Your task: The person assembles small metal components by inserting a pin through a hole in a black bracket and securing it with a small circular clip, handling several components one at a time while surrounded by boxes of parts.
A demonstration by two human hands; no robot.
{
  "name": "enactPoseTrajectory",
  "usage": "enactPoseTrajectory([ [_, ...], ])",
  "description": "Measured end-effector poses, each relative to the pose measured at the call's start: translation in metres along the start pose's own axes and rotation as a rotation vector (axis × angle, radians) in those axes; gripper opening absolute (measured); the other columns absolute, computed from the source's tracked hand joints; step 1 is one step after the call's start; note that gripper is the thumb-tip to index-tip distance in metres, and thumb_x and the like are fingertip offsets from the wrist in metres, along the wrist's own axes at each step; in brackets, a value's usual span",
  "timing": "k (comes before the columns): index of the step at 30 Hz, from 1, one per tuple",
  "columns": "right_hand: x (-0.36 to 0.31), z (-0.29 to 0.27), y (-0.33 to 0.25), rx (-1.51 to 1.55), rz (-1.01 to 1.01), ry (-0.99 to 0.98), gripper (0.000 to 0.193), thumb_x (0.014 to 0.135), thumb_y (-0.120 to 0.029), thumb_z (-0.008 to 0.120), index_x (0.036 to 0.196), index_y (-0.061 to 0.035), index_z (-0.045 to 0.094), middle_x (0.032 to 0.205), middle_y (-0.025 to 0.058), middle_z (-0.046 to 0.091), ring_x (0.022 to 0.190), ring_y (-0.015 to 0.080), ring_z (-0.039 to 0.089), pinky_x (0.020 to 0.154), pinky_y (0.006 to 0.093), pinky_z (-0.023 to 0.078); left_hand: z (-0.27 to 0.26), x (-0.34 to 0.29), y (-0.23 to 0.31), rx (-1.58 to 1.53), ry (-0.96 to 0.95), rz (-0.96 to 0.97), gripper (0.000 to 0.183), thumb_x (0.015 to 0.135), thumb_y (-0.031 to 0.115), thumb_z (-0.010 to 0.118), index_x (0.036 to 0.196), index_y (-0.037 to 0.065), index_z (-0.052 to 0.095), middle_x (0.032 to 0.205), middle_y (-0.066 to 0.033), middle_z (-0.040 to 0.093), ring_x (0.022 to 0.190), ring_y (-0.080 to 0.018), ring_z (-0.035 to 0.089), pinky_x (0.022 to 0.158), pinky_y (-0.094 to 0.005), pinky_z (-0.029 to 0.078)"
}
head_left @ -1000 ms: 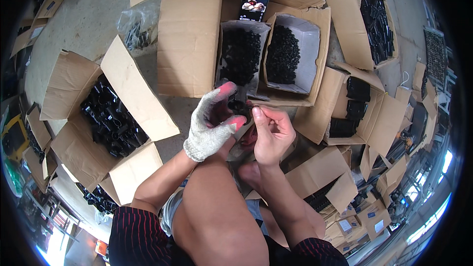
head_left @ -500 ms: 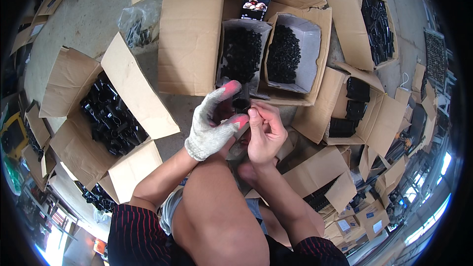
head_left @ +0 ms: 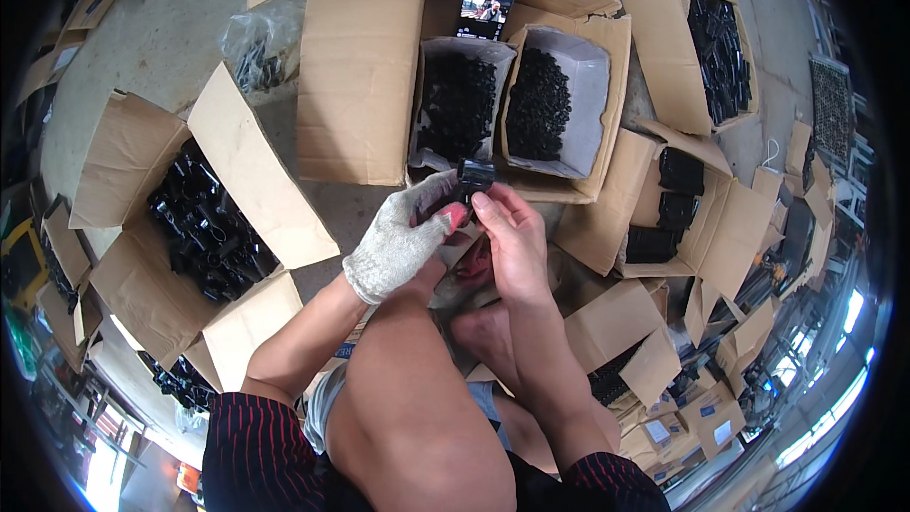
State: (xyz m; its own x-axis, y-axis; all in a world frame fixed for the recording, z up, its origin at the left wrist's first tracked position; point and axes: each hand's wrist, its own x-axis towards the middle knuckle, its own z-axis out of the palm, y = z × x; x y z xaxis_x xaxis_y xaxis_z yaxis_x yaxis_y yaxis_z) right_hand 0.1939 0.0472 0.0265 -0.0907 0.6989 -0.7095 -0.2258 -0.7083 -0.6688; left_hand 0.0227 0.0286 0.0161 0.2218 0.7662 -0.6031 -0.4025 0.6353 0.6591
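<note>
Black and glossy, the part [head_left: 476, 173] sits mid-frame. Our gloved left hand [head_left: 396, 241] grips it between thumb and fingers; our bare right hand [head_left: 513, 235] touches its side, though whether it pinches anything we cannot tell. At upper centre, a box [head_left: 358, 81] holds two trays [head_left: 588, 100] and a phone [head_left: 488, 4].

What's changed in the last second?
The black part has been turned: its round opening showed before, now its side does. The gloved left hand has curled closer around it; the right hand is still at it. The phone shows a different picture. The boxes stayed put.
</note>
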Motion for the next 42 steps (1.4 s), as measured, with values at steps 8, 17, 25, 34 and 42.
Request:
enactPoseTrajectory([
  [8, 0.064, -0.049, -0.032, -0.814, -0.589, 0.362, 0.019, 0.095, -0.014, 0.072, 0.107, 0.0005, 0.075, 0.095, 0.0074, 0.074, 0.082, 0.0144, 0.066, 0.078, 0.0299, 0.053, -0.005, 0.008, -0.015, -0.239, 0.085, -0.015, 0.038, 0.095, 0.011, 0.076, 0.128, -0.002, 0.064, 0.105, -0.0043, 0.068, 0.092, -0.0096, 0.062, 0.08, -0.0285, 0.057],
  [17, 0.133, -0.072, -0.046, -1.508, -0.469, -0.092, 0.022, 0.084, 0.003, 0.068, 0.105, -0.0029, 0.07, 0.1, 0.0193, 0.073, 0.094, 0.0389, 0.07, 0.082, 0.0436, 0.055, -0.007, 0.018, -0.019, -0.249, 0.138, -0.077, 0.041, 0.09, 0.009, 0.079, 0.128, -0.002, 0.065, 0.109, -0.0053, 0.071, 0.091, -0.0126, 0.068, 0.079, -0.0304, 0.06],
  [25, 0.144, -0.076, -0.057, -1.603, -0.564, -0.314, 0.021, 0.08, 0.005, 0.068, 0.1, -0.0022, 0.068, 0.098, 0.0195, 0.069, 0.097, 0.0427, 0.066, 0.082, 0.0475, 0.053, -0.008, 0.018, -0.019, -0.247, 0.147, -0.088, 0.044, 0.089, 0.008, 0.081, 0.128, -0.004, 0.064, 0.106, -0.0063, 0.07, 0.089, -0.0124, 0.067, 0.079, -0.0294, 0.059],
  [34, 0.145, -0.077, -0.054, -1.574, -0.453, -0.238, 0.017, 0.083, 0.005, 0.067, 0.099, 0.0003, 0.068, 0.099, 0.0218, 0.07, 0.098, 0.0437, 0.067, 0.083, 0.0492, 0.052, -0.014, 0.021, -0.025, -0.2, 0.136, -0.099, 0.046, 0.086, 0.006, 0.083, 0.127, -0.003, 0.065, 0.106, -0.0037, 0.07, 0.09, -0.0093, 0.064, 0.083, -0.027, 0.056],
  [42, 0.142, -0.077, -0.055, -1.626, -0.457, -0.232, 0.014, 0.085, 0.003, 0.065, 0.099, 0.0, 0.068, 0.099, 0.0226, 0.068, 0.099, 0.0452, 0.065, 0.083, 0.0501, 0.052, -0.013, 0.019, -0.022, -0.194, 0.144, -0.09, 0.046, 0.083, 0.007, 0.086, 0.125, -0.001, 0.067, 0.105, 0.0002, 0.068, 0.092, -0.0063, 0.06, 0.086, -0.0243, 0.053],
])
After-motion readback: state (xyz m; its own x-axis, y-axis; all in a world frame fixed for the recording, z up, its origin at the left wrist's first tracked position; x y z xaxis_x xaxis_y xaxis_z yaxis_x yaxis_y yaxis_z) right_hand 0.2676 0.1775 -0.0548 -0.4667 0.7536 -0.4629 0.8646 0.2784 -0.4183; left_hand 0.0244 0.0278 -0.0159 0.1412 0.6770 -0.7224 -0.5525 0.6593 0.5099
